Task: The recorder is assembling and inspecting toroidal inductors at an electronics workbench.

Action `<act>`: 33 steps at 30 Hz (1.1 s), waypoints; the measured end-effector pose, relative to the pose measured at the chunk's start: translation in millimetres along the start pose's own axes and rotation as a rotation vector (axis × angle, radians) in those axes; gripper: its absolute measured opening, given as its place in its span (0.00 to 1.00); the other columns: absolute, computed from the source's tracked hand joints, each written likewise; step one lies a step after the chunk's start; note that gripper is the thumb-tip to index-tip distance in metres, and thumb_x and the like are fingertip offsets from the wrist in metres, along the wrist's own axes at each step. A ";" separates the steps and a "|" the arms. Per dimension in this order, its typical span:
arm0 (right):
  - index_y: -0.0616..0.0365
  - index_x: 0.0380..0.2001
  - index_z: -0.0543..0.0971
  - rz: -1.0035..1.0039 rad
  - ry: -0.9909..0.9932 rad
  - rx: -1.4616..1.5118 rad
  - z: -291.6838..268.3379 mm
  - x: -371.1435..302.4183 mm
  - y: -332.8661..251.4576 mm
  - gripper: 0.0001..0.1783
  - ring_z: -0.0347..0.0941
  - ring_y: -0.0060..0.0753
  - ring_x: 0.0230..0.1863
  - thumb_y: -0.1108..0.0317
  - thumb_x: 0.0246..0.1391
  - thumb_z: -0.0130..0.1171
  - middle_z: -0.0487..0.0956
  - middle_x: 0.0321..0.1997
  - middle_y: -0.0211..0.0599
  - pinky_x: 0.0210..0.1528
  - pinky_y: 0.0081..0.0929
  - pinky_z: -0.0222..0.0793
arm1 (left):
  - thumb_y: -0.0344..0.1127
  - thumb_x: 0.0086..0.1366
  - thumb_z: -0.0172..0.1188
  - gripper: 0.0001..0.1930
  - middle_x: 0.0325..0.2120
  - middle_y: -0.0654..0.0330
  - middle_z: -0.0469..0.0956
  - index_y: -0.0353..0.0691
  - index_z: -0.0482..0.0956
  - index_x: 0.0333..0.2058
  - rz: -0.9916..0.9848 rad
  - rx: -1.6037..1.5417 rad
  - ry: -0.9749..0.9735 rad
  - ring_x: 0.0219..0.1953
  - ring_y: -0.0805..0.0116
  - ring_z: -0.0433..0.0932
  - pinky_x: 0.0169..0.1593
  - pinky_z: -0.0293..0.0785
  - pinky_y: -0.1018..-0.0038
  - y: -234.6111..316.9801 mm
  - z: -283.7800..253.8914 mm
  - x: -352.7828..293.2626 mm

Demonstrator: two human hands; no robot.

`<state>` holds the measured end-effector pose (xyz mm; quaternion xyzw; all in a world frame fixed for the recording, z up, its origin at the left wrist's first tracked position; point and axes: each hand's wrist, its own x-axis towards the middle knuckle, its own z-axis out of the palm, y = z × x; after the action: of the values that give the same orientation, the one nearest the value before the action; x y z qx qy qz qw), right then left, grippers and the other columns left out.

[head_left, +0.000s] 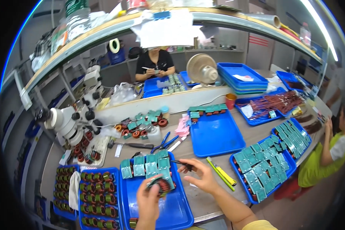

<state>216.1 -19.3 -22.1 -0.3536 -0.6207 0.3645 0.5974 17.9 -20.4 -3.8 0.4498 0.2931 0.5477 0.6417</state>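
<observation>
My left hand (148,199) is closed on a wire-wound ring coil (163,186) with a teal plate on it, held over the near part of a blue tray (153,214). Just right of it, my right hand (201,174) pinches a slim black tool (183,165) whose tip points left; its exact kind is unclear. Several teal plates (151,165) on coils stand at the tray's far end. One more coil (133,222) lies at the tray's near left corner.
Trays of green-and-copper coils (99,198) lie at left, a tray of teal-plated coils (260,168) at right. Behind are blue-handled pliers (165,142), a blue tray (216,134) and a microscope (65,124). A yellow cutter (225,175) lies near my right hand. Other people (155,63) work around.
</observation>
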 end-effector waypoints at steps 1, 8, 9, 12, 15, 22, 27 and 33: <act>0.66 0.55 0.65 -0.001 -0.023 0.023 -0.1 1.4 -0.7 0.31 0.69 0.31 0.48 0.76 0.45 0.60 0.70 0.45 0.39 0.49 0.26 0.64 | 0.32 0.62 0.53 0.14 0.38 0.57 0.75 0.33 0.72 0.45 -0.056 -0.052 0.011 0.31 0.74 0.74 0.26 0.68 0.80 -5.9 6.6 2.8; 0.63 0.57 0.64 -0.017 -0.125 -0.257 3.2 2.7 -11.7 0.41 0.67 0.32 0.51 0.71 0.36 0.70 0.68 0.50 0.40 0.51 0.27 0.63 | 0.30 0.61 0.55 0.14 0.35 0.60 0.75 0.34 0.71 0.45 -0.158 -0.001 -0.054 0.29 0.79 0.71 0.26 0.65 0.83 -19.2 14.4 21.0; 0.61 0.57 0.64 0.014 -0.112 -0.233 3.9 2.7 -9.9 0.43 0.66 0.31 0.51 0.70 0.33 0.72 0.68 0.50 0.39 0.50 0.27 0.64 | 0.30 0.62 0.55 0.14 0.35 0.61 0.75 0.34 0.70 0.45 -0.148 0.011 -0.066 0.30 0.79 0.71 0.26 0.65 0.83 -20.5 15.1 22.3; 0.62 0.56 0.64 0.022 -0.089 -0.206 3.5 4.9 -9.5 0.43 0.66 0.30 0.51 0.71 0.33 0.72 0.68 0.50 0.39 0.50 0.26 0.64 | 0.30 0.62 0.55 0.14 0.34 0.62 0.75 0.36 0.69 0.46 -0.157 0.037 -0.065 0.30 0.80 0.71 0.27 0.66 0.84 -19.5 15.5 23.3; 0.62 0.57 0.63 0.031 -0.104 -0.211 2.6 4.0 -6.4 0.44 0.66 0.30 0.51 0.71 0.33 0.72 0.67 0.50 0.39 0.51 0.26 0.64 | 0.29 0.61 0.56 0.15 0.35 0.62 0.74 0.36 0.69 0.47 -0.168 0.071 -0.114 0.32 0.80 0.70 0.29 0.66 0.84 -16.3 13.5 25.5; 0.58 0.56 0.65 0.046 -0.040 -0.170 7.8 -0.5 -4.0 0.43 0.69 0.32 0.46 0.70 0.33 0.71 0.71 0.47 0.40 0.46 0.27 0.67 | 0.25 0.58 0.58 0.24 0.41 0.59 0.70 0.34 0.63 0.53 -0.253 0.005 -0.181 0.41 0.75 0.71 0.37 0.70 0.81 -20.4 1.4 15.0; 0.64 0.57 0.61 0.098 -0.068 -0.116 4.6 -5.1 3.0 0.45 0.66 0.31 0.50 0.75 0.33 0.71 0.67 0.49 0.39 0.50 0.28 0.64 | 0.19 0.54 0.60 0.33 0.48 0.57 0.66 0.35 0.56 0.57 -0.161 -0.035 -0.214 0.49 0.70 0.69 0.48 0.69 0.76 -24.4 2.5 12.7; 0.68 0.57 0.59 -0.006 0.063 -0.054 8.8 -4.3 6.8 0.49 0.66 0.34 0.49 0.72 0.30 0.73 0.68 0.47 0.40 0.49 0.30 0.64 | 0.17 0.51 0.60 0.35 0.51 0.55 0.63 0.33 0.54 0.57 -0.037 0.000 -0.254 0.51 0.68 0.68 0.52 0.67 0.73 -25.0 0.1 17.6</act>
<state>207.4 -20.1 -30.4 -0.3790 -0.6122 0.3345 0.6080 33.0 -3.2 -24.1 0.5103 0.2176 0.4743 0.6835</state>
